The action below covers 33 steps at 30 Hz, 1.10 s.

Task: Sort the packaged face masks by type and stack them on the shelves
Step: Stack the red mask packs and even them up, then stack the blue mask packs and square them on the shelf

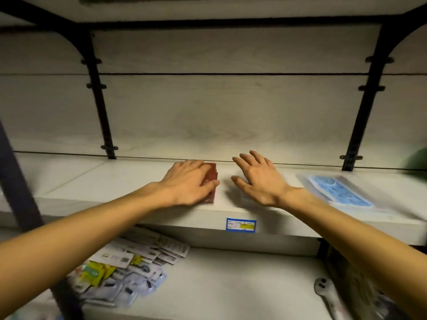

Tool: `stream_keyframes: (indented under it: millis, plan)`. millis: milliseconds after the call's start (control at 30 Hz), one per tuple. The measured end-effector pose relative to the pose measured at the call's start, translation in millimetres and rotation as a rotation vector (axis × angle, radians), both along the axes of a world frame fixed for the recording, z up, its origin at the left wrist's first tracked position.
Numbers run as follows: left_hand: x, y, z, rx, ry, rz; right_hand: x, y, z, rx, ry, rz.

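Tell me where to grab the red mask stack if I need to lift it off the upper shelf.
Take the red mask stack by its two long sides, coming from above. It lies flat, long axis running front to back, with the left hand resting on top; the open right hand can close on its exposed right edge.

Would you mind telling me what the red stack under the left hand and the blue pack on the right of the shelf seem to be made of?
The red stack looks like thin glossy foil or plastic sachets, judging by the layered edges. The blue pack looks like pale blue masks inside clear plastic film; its wrapper shines and shows the contents. The shelf looks like matte wood-grain laminate.
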<state>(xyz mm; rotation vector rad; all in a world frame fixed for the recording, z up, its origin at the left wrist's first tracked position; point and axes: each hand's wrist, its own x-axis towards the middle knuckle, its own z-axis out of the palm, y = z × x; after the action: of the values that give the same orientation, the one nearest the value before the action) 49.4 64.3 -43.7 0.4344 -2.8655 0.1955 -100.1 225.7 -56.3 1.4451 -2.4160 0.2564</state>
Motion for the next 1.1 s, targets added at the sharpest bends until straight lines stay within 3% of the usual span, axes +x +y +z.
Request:
stream_keyframes:
  millis: [333,500,633,833,1100]
  plan:
    - [187,-86,-22,-0.055,0.174,0.084,165,-103,-10,-0.253,0.070,0.271]
    - [316,-145,-44,-0.038,0.267,0.149,275,-172,-32,-0.147,0.052,0.394]
    - [390,-201,-56,0.007,0.220,0.305,352,-224,-52,-0.059,0.062,0.463]
    - [452,-277,-47,-0.019,0.143,0.424,414,-300,-50,0.005,0.094,0.512]
    - [480,-384,-42,-0.121,0.050,0.478,436,-428,-32,-0.024,0.079,0.505]
